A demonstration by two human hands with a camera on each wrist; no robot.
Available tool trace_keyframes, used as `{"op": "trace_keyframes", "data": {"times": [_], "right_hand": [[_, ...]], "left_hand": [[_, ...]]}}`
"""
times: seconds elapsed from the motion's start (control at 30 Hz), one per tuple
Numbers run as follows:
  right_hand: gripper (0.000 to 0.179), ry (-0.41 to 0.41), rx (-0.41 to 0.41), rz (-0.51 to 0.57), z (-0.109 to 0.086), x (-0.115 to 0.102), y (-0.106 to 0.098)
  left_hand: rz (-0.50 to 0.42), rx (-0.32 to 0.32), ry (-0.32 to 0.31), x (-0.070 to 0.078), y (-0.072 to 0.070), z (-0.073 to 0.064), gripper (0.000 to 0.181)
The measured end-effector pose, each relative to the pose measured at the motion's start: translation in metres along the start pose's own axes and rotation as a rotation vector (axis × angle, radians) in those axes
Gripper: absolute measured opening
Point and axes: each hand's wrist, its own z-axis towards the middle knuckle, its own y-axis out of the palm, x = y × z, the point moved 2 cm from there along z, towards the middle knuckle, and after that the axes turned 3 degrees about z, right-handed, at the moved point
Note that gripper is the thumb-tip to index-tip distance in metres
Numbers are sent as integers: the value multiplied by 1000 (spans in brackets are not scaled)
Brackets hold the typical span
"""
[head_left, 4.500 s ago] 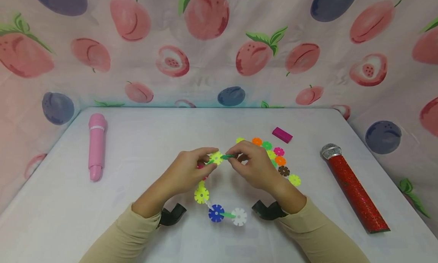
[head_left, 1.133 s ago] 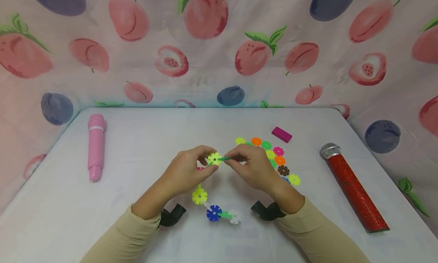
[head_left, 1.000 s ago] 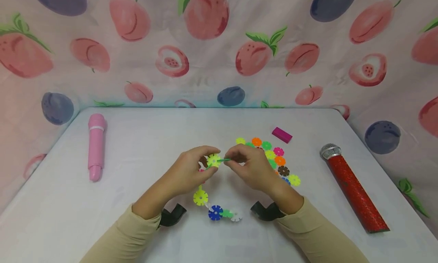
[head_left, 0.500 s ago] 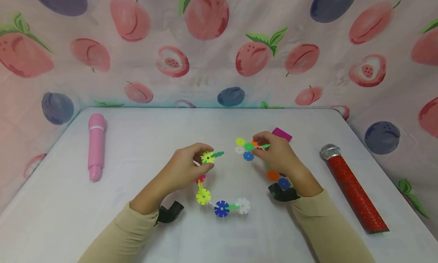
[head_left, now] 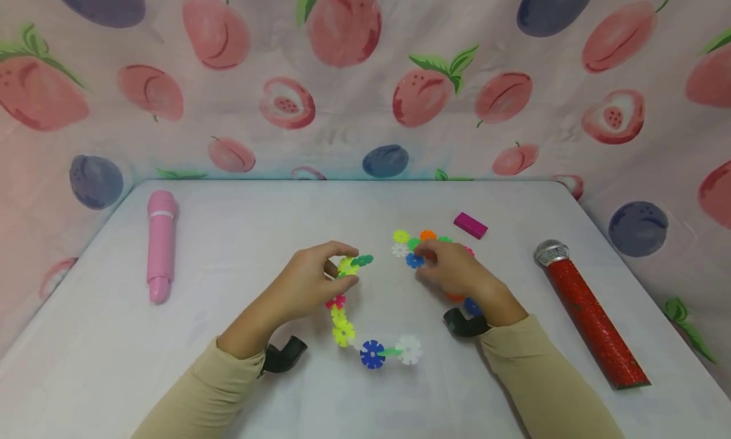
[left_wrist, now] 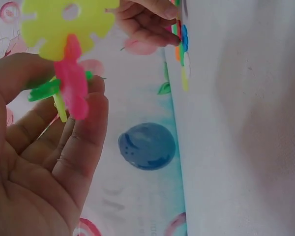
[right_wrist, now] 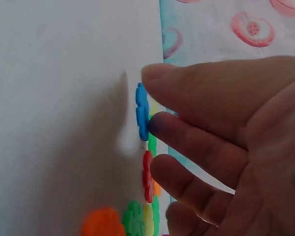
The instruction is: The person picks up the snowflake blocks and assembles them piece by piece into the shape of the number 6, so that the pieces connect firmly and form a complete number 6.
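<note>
My left hand (head_left: pixel 308 280) holds one end of a chain of interlocking snowflake discs between thumb and fingers. A yellow disc (head_left: pixel 346 266) sits at the grip, with a dark green disc (head_left: pixel 362 260) sticking out to the right. Below hang a pink disc (head_left: pixel 337 301), yellow ones, a blue disc (head_left: pixel 372 354) and a white disc (head_left: pixel 408 350) at the far end. Over the loose discs, my right hand (head_left: pixel 457 271) has thumb and fingers parted. In the right wrist view its fingertips are right at a light blue disc (right_wrist: pixel 142 113), beside a red disc (right_wrist: pixel 147 177).
A pink toy microphone (head_left: pixel 161 248) lies at the left of the white table (head_left: pixel 257 210). On the right lies a red glittery microphone (head_left: pixel 594 325). A magenta block (head_left: pixel 471 225) rests behind the loose discs. Fruit-patterned cloth (head_left: pixel 342 141) stands behind the table.
My right hand has let go of the dark green disc, which is now on the chain, and moved right to the loose discs. The chain's white end has swung rightward.
</note>
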Motion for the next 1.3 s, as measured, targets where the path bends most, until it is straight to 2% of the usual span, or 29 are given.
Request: {"op": "trace_keyframes", "data": {"times": [0.2,0.47,0.63,0.8,0.97,1.07,1.13,1.3], "right_hand": [[31,-36,9,-28,0,0,2],[34,-16,8,-28,0,-2,8],[33,-36,5,-34,-1,-4,9],[34,-7,-19,-25,-2,-7,8],[23,-3,-36,-7,-2,-8,7],[13,-36,-27,26,-4,-11,6],[12,-73,-11,69,-5,-15,4],[16,-155,43,268,-11,-30,1]], "left_hand": [[-21,-13,52,-1,1,0,38],[-12,-21,58,-1,1,0,34],[-6,-8,81,-1,1,-1,28],[-23,14,84,-2,1,-2,20],[-34,29,86,-1,1,-2,12],[-43,23,86,-1,1,-2,12],[-51,20,84,0,1,-2,13],[-68,15,89,1,2,-2,13]]}}
